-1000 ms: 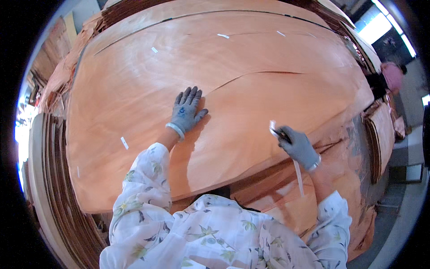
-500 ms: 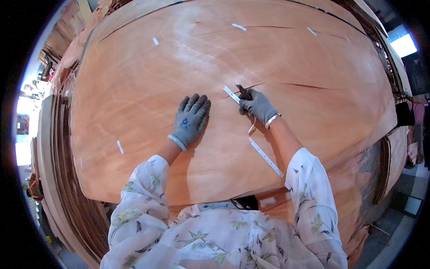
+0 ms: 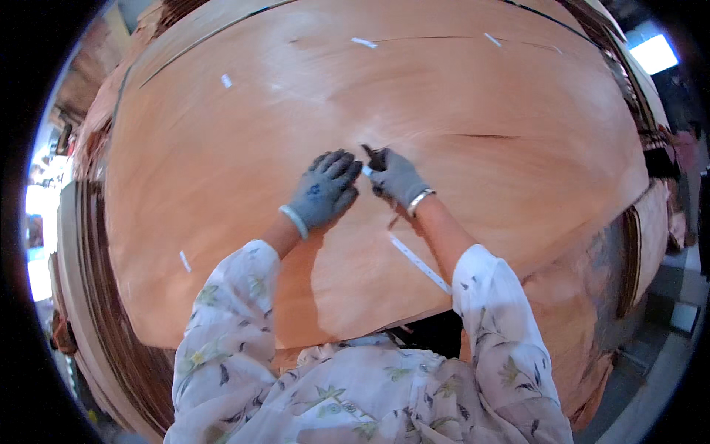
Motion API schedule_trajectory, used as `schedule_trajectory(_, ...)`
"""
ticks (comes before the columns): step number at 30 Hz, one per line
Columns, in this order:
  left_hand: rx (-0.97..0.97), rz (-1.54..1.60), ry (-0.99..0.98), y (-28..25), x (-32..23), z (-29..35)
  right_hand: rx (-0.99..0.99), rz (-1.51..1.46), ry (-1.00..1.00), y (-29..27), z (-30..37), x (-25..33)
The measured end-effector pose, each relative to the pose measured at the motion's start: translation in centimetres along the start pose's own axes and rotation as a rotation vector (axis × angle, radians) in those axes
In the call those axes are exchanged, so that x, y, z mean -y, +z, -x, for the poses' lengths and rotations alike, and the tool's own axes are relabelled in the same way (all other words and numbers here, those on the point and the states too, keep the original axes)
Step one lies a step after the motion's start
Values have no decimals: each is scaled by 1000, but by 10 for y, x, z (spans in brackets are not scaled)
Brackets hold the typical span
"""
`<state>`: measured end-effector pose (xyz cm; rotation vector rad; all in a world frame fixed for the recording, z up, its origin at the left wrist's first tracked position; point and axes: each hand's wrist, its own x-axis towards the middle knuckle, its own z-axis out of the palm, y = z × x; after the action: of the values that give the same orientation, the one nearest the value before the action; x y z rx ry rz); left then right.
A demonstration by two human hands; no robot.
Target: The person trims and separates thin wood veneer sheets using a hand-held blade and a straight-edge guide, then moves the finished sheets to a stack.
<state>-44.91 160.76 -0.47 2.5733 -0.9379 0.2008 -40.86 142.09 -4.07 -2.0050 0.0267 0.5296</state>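
Tape (image 3: 420,263), a narrow white strip, slants over the sheet (image 3: 185,177) below the right hand (image 3: 401,180) and runs down to the right sleeve (image 3: 489,277). The sheet is broad, thin and orange-brown, much like wood veneer, and both gloved hands are busy near its middle. From where I stand, the right fingers are closed round a dark tool (image 3: 375,157), its tip pointing away from the wearer, with a short white end (image 3: 367,171) peeping out just beside it. The left hand (image 3: 321,192) lies palm down, its fingers close together and gripping nothing that I can see, their tips near the tool. Whether the white end and the long strip are one piece I can't tell; the right hand hides the part between.

I'd judge the step in hand to be fixing a bit of tape to the surface (a few other short ones dot it, such as the white piece (image 3: 363,43) by a thin split (image 3: 429,37) toward the far edge). The next move, to my eye, calls for the left hand to keep things flat while the white end is pressed down, then a clean parting of the strip, without a tug that could open a crack.
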Motion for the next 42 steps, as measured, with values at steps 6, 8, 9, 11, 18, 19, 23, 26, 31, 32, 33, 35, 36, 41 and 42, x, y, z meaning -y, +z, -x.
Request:
schedule_trajectory(6,75,-46,-43,-3,11,10,124,-108,121,-5,31,13)
schedule_trajectory(8,58,-41,-41,0,5,3,177,-171,76,-5,41,2)
schedule_trajectory(9,48,-41,-40,2,3,-1,201,-168,26,-1,50,6)
schedule_trajectory(11,66,-99,-39,3,7,3,334,-172,28,-4,70,31)
schedule_trajectory(18,127,-112,-71,-9,-2,-2,44,-627,-20,-137,38,38)
schedule_trajectory(19,144,-92,-81,-14,-7,-9,-23,-509,-68,-158,23,29)
schedule_trajectory(23,62,-84,23,-4,-18,-51,-53,-166,-17,-203,-22,-42)
schedule_trajectory(26,-71,-89,102,31,-32,-98,-71,-223,-22,-198,-23,-61)
schedule_trajectory(31,-174,-15,151,87,-53,-166,-107,-339,5,-185,-21,-51)
schedule_trajectory(32,-153,-13,131,98,-55,-167,-110,-301,12,-181,-23,-49)
schedule_trajectory(33,-134,0,115,108,-60,-171,-120,-259,27,-180,-24,-50)
schedule_trajectory(35,-126,14,116,110,-71,-177,-177,-111,39,-187,-27,-61)
schedule_trajectory(36,-121,16,130,107,-75,-180,-224,-8,34,-193,-31,-71)
schedule_trajectory(41,48,-65,149,93,-62,-178,-168,93,125,-194,-10,-53)
schedule_trajectory(42,82,-68,139,90,-60,-179,-142,59,152,-197,0,-51)
